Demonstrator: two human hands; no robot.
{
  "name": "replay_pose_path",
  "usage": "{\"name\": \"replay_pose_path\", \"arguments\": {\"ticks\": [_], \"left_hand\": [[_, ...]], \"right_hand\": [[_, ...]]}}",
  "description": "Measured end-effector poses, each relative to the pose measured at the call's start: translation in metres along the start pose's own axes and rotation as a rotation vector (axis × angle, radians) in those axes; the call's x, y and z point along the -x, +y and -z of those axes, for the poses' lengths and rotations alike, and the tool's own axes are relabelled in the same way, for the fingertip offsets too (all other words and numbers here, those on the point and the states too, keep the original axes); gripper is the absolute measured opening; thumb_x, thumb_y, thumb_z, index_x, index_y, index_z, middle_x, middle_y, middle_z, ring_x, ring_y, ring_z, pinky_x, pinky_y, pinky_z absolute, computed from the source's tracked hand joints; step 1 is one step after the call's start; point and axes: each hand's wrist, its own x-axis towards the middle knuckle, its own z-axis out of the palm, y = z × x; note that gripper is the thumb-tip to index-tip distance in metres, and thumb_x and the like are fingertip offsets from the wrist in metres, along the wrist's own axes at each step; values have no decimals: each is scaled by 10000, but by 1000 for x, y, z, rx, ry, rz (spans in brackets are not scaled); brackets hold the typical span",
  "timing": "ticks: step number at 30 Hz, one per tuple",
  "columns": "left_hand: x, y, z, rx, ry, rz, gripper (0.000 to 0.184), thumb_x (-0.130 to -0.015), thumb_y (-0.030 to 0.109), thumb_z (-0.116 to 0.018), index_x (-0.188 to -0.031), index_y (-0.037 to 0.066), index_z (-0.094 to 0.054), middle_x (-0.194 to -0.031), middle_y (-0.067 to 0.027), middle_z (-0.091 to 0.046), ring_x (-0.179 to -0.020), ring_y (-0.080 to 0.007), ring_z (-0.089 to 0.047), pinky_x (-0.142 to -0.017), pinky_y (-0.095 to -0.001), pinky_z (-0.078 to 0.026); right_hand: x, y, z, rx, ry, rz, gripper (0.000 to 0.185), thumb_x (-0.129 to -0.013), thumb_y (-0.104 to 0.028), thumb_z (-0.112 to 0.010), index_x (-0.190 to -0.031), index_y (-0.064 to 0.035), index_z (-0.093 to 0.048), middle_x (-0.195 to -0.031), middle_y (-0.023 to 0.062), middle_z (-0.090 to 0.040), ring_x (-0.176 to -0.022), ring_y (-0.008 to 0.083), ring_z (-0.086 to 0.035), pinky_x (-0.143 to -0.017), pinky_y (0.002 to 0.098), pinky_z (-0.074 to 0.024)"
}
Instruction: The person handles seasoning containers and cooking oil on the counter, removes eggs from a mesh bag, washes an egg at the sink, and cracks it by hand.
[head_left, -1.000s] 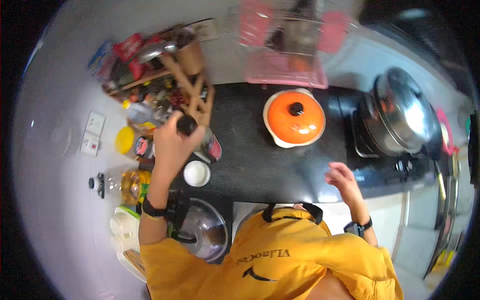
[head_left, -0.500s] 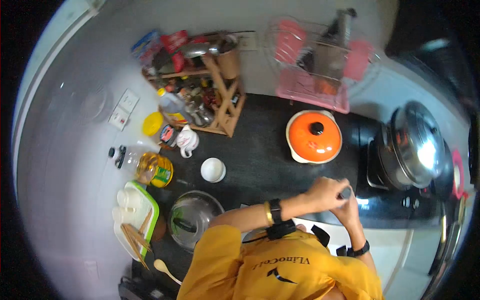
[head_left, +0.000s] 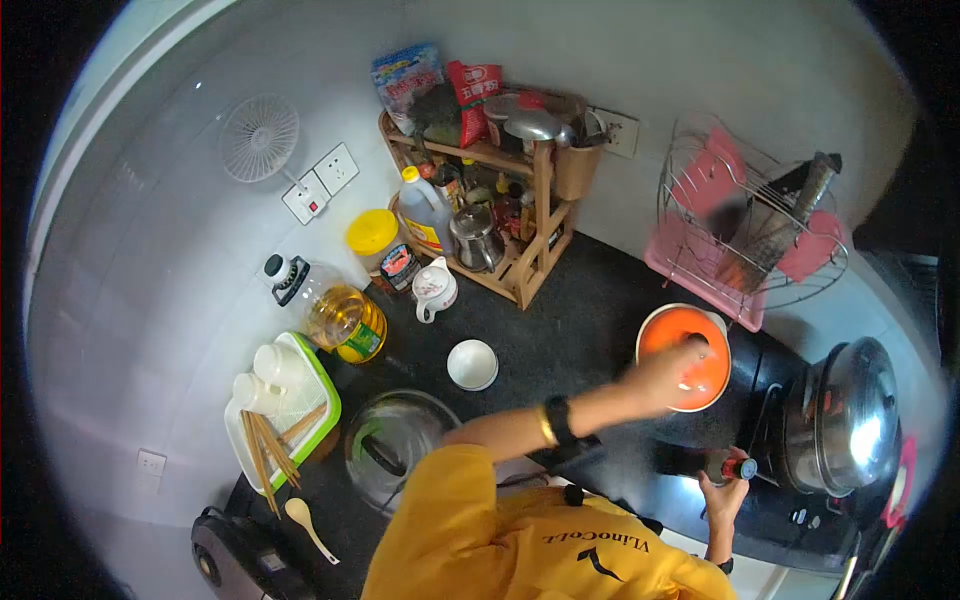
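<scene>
My left hand (head_left: 648, 388) reaches over the orange lid (head_left: 668, 330) of a pale-rimmed pot, its fingers at the black knob (head_left: 697, 342). Motion smears those fingers, so I cannot tell whether they grip the knob. Lower right, my right hand (head_left: 722, 497) is closed around a dark bottle (head_left: 712, 464), tilted with its top toward the right. The bottle's label is too blurred to read. Left of the pot stands a small white bowl (head_left: 472, 365).
A steel steamer pot (head_left: 845, 420) stands on the stove at right. Behind are a pink-based dish rack (head_left: 745, 312) and a wooden spice shelf (head_left: 533, 270). At left are an oil bottle (head_left: 345, 322), a green-rimmed tray (head_left: 325, 400), a glass lid (head_left: 395, 425) and a spoon (head_left: 310, 528).
My hands, together before around a dark item, are now apart. The left has moved to the pot's lid; the right has lowered with the bottle. The camera view has shifted.
</scene>
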Motion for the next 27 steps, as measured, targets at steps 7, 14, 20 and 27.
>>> {"name": "replay_pose_path", "arguments": {"ticks": [7,14,20,27], "left_hand": [[-5,-147,203,-199,736,321,231,-777,186,-633,-941,33,-575,-778,-79,-617,-695,-149,-592,-615,-273,-465],[-11,-270,254,-318,672,528,446,-780,286,-626,-1108,-5,-539,-1002,-187,-611,-925,-284,-591,-791,-353,-461],[-43,-287,256,-44,420,863,425,-763,324,-618,-1057,23,-558,-1027,-133,-587,-965,-256,-553,-810,-361,-443],[-29,-290,244,658,386,812,237,-752,313,-650,-911,146,-597,-853,13,-560,-810,-115,-494,-671,-318,-398]], "right_hand": [[-7,35,-1,26,116,72,667,-501,-20,-730,-1118,1,-478,-1032,133,-543,-960,232,-530,-869,327,-408],[-8,-21,-3,-76,-3,-98,667,-553,-22,-713,-1160,-11,-436,-1087,111,-509,-1020,209,-496,-904,321,-383],[-7,11,-4,-137,-14,-67,704,-563,-46,-707,-1190,9,-390,-1100,106,-491,-1025,198,-478,-911,321,-374],[-9,29,-10,-160,39,-47,769,-587,-158,-781,-1217,-6,-367,-1122,94,-465,-1048,198,-460,-941,325,-349]]}}
